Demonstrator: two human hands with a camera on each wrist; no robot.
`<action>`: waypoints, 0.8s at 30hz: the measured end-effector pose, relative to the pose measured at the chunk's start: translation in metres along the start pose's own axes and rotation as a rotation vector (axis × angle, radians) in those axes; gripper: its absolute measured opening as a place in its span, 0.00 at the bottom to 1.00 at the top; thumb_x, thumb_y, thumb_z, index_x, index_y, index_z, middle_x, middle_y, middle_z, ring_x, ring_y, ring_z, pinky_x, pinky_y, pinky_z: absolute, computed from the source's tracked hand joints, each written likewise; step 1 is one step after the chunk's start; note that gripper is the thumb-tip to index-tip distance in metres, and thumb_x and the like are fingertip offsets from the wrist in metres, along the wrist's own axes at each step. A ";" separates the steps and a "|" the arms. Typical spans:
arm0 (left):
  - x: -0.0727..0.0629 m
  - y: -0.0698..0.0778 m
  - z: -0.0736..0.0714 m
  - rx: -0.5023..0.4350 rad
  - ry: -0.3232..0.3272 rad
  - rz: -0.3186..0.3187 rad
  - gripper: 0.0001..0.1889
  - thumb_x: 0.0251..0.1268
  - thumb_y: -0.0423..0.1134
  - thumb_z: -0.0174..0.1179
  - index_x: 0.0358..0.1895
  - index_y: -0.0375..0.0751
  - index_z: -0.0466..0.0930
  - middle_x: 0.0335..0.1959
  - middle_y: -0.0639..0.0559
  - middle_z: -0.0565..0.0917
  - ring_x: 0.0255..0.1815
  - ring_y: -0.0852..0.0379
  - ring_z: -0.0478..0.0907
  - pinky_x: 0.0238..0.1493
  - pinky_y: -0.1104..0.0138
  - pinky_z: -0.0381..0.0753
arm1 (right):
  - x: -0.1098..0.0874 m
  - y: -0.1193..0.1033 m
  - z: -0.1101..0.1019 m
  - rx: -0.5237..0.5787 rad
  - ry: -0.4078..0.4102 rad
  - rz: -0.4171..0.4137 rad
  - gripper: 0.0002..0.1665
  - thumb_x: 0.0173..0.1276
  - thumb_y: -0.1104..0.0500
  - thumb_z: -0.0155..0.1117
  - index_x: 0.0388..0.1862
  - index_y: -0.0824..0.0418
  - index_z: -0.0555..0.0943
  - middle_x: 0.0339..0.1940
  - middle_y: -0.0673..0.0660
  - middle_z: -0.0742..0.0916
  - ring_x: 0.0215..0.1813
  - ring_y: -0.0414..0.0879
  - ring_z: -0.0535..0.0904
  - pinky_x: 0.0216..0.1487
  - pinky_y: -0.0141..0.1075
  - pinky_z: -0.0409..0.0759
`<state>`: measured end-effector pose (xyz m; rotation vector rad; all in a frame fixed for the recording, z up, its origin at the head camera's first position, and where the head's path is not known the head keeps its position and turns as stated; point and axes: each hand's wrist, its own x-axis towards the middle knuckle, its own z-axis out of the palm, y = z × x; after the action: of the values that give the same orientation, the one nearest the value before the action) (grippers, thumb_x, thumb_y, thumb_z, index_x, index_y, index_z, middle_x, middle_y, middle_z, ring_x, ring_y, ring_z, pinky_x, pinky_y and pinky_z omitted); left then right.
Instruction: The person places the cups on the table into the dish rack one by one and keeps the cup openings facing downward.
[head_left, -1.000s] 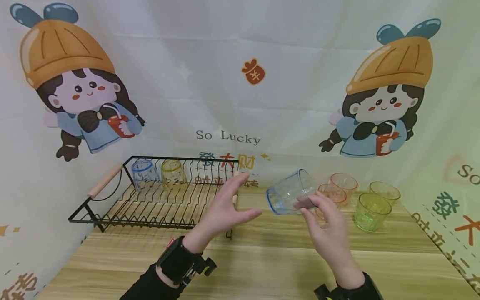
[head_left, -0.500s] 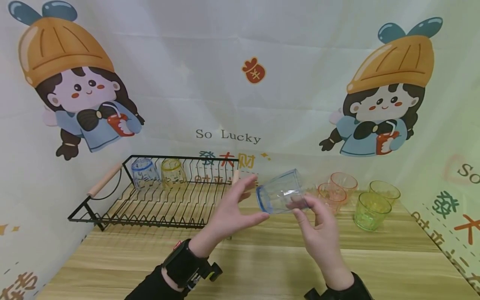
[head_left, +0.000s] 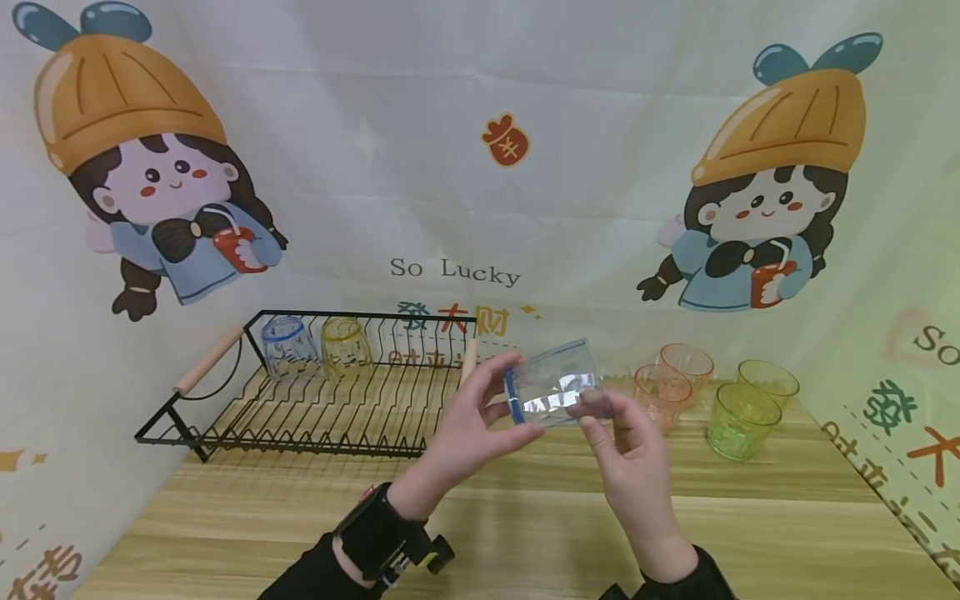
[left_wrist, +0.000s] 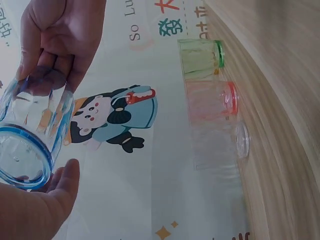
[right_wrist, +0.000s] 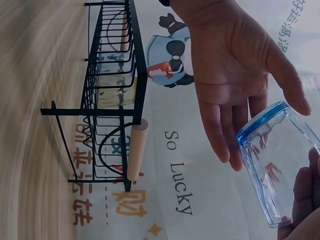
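A clear drinking glass with a thick blue base (head_left: 555, 387) is held in the air, tilted on its side with the base towards the left. My right hand (head_left: 637, 483) pinches it near the mouth, thumb in front and fingers on the far side. My left hand (head_left: 468, 425) surrounds the blue base end, its fingers extended and the thumb below. In the right wrist view the left hand's fingers (right_wrist: 227, 127) look fairly straight beside the base. Whether they press on the glass is unclear.
At left stands a black wire dish rack (head_left: 300, 452) with wooden handles; a blue-based glass (head_left: 288, 350) and a yellow-based glass (head_left: 347, 350) sit upside down in it. On the table's right are red glasses (head_left: 686, 367), green-yellow glasses (head_left: 742, 425) and a clear glass (left_wrist: 220, 145).
The right hand has carried the glass leftwards, turning it slightly. My left hand has moved right, from apart to around the blue base.
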<state>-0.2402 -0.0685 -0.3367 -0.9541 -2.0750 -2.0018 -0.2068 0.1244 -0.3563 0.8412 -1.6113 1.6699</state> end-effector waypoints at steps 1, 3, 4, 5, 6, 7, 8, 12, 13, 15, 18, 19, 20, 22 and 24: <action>0.000 0.000 0.001 -0.013 0.008 0.000 0.43 0.51 0.25 0.71 0.72 0.36 0.62 0.65 0.40 0.71 0.62 0.45 0.73 0.59 0.60 0.79 | 0.000 0.000 0.000 0.010 -0.001 0.005 0.14 0.64 0.83 0.53 0.49 0.81 0.73 0.44 0.51 0.86 0.49 0.41 0.82 0.63 0.31 0.73; 0.000 0.000 0.002 -0.031 0.024 0.004 0.41 0.51 0.24 0.71 0.71 0.35 0.63 0.64 0.39 0.72 0.61 0.44 0.73 0.58 0.58 0.80 | 0.000 -0.001 0.001 0.009 -0.002 0.023 0.12 0.66 0.82 0.53 0.48 0.80 0.73 0.44 0.51 0.86 0.49 0.41 0.82 0.63 0.31 0.73; 0.000 0.000 0.003 -0.035 0.030 0.005 0.40 0.51 0.24 0.70 0.70 0.34 0.63 0.63 0.38 0.72 0.60 0.44 0.74 0.57 0.58 0.81 | 0.000 -0.001 0.001 0.011 -0.004 0.029 0.12 0.66 0.82 0.53 0.48 0.80 0.73 0.44 0.51 0.86 0.49 0.41 0.82 0.63 0.31 0.73; -0.001 0.000 0.003 -0.039 0.038 0.007 0.39 0.52 0.24 0.70 0.69 0.34 0.64 0.63 0.38 0.72 0.59 0.44 0.74 0.56 0.57 0.81 | 0.000 -0.001 0.001 0.011 -0.005 0.033 0.12 0.66 0.82 0.53 0.48 0.80 0.73 0.44 0.51 0.86 0.49 0.41 0.82 0.63 0.31 0.73; -0.001 0.000 0.004 -0.042 0.044 0.007 0.38 0.52 0.23 0.70 0.69 0.34 0.65 0.62 0.39 0.72 0.59 0.44 0.74 0.56 0.56 0.81 | 0.000 -0.001 0.001 0.012 -0.008 0.036 0.12 0.66 0.82 0.53 0.48 0.80 0.73 0.44 0.51 0.86 0.49 0.41 0.82 0.63 0.31 0.73; -0.001 0.001 0.004 -0.043 0.051 0.006 0.38 0.51 0.24 0.70 0.68 0.34 0.65 0.62 0.39 0.72 0.58 0.45 0.74 0.56 0.56 0.81 | 0.000 -0.001 0.001 0.016 -0.013 0.040 0.12 0.66 0.82 0.53 0.48 0.80 0.73 0.44 0.51 0.86 0.49 0.41 0.82 0.62 0.31 0.74; -0.001 0.000 0.004 -0.040 0.058 0.004 0.38 0.51 0.24 0.70 0.68 0.34 0.66 0.61 0.40 0.73 0.58 0.45 0.74 0.56 0.56 0.82 | 0.000 -0.001 0.000 0.017 -0.018 0.044 0.12 0.66 0.82 0.53 0.48 0.80 0.73 0.45 0.51 0.86 0.50 0.42 0.82 0.62 0.31 0.74; -0.002 0.001 0.002 -0.019 0.080 0.002 0.37 0.51 0.24 0.71 0.67 0.35 0.67 0.59 0.40 0.73 0.56 0.46 0.75 0.55 0.58 0.82 | 0.001 -0.001 -0.002 0.023 -0.046 0.045 0.15 0.65 0.82 0.53 0.51 0.80 0.73 0.47 0.52 0.86 0.51 0.44 0.80 0.61 0.31 0.73; -0.002 0.001 0.001 -0.012 0.086 0.005 0.37 0.50 0.24 0.72 0.67 0.34 0.67 0.59 0.40 0.74 0.56 0.46 0.75 0.54 0.58 0.82 | 0.001 0.000 -0.002 0.026 -0.054 0.040 0.16 0.64 0.82 0.54 0.52 0.80 0.73 0.48 0.53 0.86 0.51 0.45 0.79 0.62 0.32 0.73; -0.002 0.002 -0.001 -0.002 0.094 0.015 0.37 0.50 0.25 0.72 0.67 0.33 0.68 0.58 0.39 0.74 0.55 0.45 0.75 0.54 0.59 0.83 | 0.001 0.001 -0.004 0.029 -0.072 0.028 0.20 0.63 0.83 0.54 0.55 0.79 0.73 0.51 0.54 0.85 0.53 0.46 0.78 0.63 0.32 0.72; -0.002 0.003 -0.003 0.014 0.104 0.028 0.37 0.50 0.25 0.72 0.66 0.32 0.68 0.57 0.39 0.75 0.54 0.45 0.76 0.53 0.60 0.83 | 0.000 0.002 -0.007 0.028 -0.093 0.023 0.24 0.62 0.83 0.54 0.58 0.79 0.72 0.55 0.56 0.84 0.58 0.46 0.76 0.65 0.34 0.69; -0.002 0.003 -0.003 0.017 0.105 0.032 0.36 0.50 0.25 0.72 0.66 0.33 0.68 0.56 0.39 0.75 0.54 0.46 0.76 0.52 0.60 0.83 | 0.000 0.003 -0.008 0.026 -0.097 0.022 0.24 0.62 0.83 0.54 0.59 0.79 0.72 0.56 0.57 0.83 0.59 0.46 0.76 0.66 0.34 0.68; -0.002 0.003 -0.004 0.021 0.107 0.035 0.36 0.50 0.25 0.72 0.66 0.33 0.68 0.56 0.39 0.75 0.53 0.46 0.76 0.52 0.61 0.84 | 0.000 0.002 -0.009 0.022 -0.101 0.026 0.25 0.62 0.83 0.54 0.59 0.79 0.71 0.56 0.56 0.83 0.60 0.46 0.75 0.67 0.34 0.67; -0.002 0.003 -0.004 0.023 0.110 0.038 0.36 0.50 0.25 0.72 0.66 0.33 0.68 0.55 0.40 0.76 0.52 0.46 0.77 0.51 0.61 0.84 | 0.000 0.002 -0.010 0.014 -0.102 0.033 0.26 0.62 0.83 0.55 0.60 0.78 0.71 0.57 0.56 0.83 0.62 0.46 0.74 0.69 0.33 0.66; -0.002 0.003 -0.004 0.023 0.110 0.039 0.36 0.50 0.24 0.72 0.65 0.33 0.69 0.54 0.40 0.76 0.52 0.46 0.77 0.51 0.60 0.84 | -0.001 0.002 -0.011 0.007 -0.099 0.040 0.27 0.62 0.83 0.55 0.61 0.78 0.71 0.58 0.55 0.83 0.63 0.46 0.74 0.69 0.33 0.65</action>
<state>-0.2389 -0.0731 -0.3349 -0.8533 -2.0019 -1.9599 -0.2078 0.1349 -0.3585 0.9131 -1.7005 1.6857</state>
